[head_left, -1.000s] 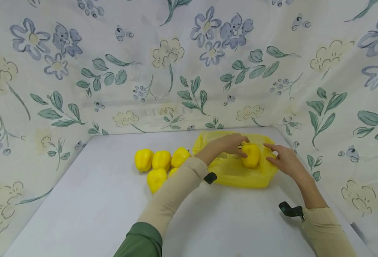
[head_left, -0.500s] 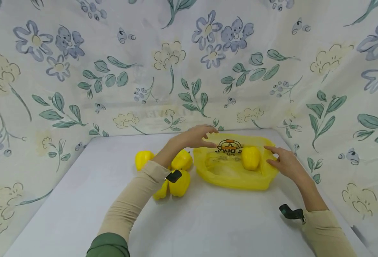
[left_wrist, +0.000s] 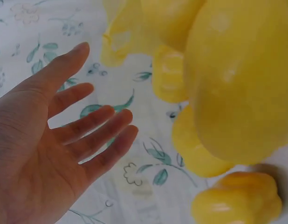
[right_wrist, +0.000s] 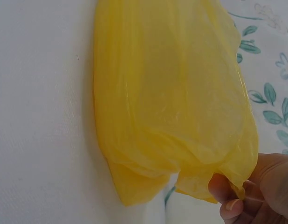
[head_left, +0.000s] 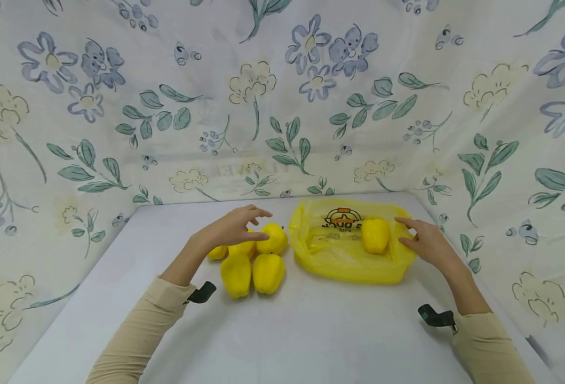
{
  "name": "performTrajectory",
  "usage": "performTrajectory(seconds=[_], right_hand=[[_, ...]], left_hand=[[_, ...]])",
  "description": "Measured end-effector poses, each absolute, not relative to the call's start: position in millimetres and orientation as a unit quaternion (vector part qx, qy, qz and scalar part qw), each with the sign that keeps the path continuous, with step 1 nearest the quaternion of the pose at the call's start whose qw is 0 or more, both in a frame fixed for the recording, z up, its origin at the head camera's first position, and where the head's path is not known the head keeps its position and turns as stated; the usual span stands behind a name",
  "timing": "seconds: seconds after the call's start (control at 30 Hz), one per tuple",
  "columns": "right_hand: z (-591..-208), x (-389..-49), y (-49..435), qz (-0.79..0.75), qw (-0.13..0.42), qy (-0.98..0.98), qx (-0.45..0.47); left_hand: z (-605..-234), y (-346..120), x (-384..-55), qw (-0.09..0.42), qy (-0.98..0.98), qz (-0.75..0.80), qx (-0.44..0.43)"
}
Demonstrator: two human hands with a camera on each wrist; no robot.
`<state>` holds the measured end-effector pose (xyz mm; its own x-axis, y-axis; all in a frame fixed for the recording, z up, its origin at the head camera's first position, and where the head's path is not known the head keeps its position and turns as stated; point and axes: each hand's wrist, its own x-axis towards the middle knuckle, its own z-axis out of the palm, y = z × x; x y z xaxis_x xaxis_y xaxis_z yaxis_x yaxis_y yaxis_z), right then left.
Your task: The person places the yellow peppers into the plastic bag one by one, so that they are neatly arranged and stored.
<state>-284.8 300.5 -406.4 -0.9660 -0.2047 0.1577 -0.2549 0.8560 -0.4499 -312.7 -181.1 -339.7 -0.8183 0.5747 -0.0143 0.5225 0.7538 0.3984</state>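
My left hand (head_left: 231,228) hovers over a cluster of yellow bell peppers (head_left: 269,273) on the table, its fingers spread and holding nothing. In the left wrist view the same left hand (left_wrist: 46,140) is apart from the peppers (left_wrist: 239,200). To the right lies a yellow plastic bag (head_left: 340,271) with a dark printed logo, its mouth spread wide. One yellow bell pepper (head_left: 375,236) rests in it, towards the right side. My right hand (head_left: 428,242) is at the bag's right edge; the right wrist view shows its fingers (right_wrist: 231,205) pinching the thin plastic.
The white table (head_left: 320,330) is enclosed by a floral-patterned cloth (head_left: 282,96) at the back and sides. Several peppers stand close together, left of the bag and near its left edge. A small black camera (head_left: 436,316) is worn on each wrist.
My left hand has left the pepper in the bag and moved left, over the pepper cluster. The pepper stays in the bag. My right hand keeps its place at the bag's edge.
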Motion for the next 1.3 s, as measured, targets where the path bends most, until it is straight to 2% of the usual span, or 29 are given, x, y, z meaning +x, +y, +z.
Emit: performTrajectory(seconds=[0.5, 0.8, 1.3], right_hand=[[-405, -283, 301, 0.242, 0.058, -0.961, 0.124], [-407, -284, 301, 0.240, 0.066, -0.960, 0.125], [-408, -284, 302, 0.237, 0.059, -0.963, 0.112]], left_hand=[[-385, -260, -257, 0.054, 0.944, 0.205, 0.253], [-401, -266, -243, 0.066, 0.940, 0.225, 0.250], [-409, -264, -238, 0.068, 0.937, 0.227, 0.256]])
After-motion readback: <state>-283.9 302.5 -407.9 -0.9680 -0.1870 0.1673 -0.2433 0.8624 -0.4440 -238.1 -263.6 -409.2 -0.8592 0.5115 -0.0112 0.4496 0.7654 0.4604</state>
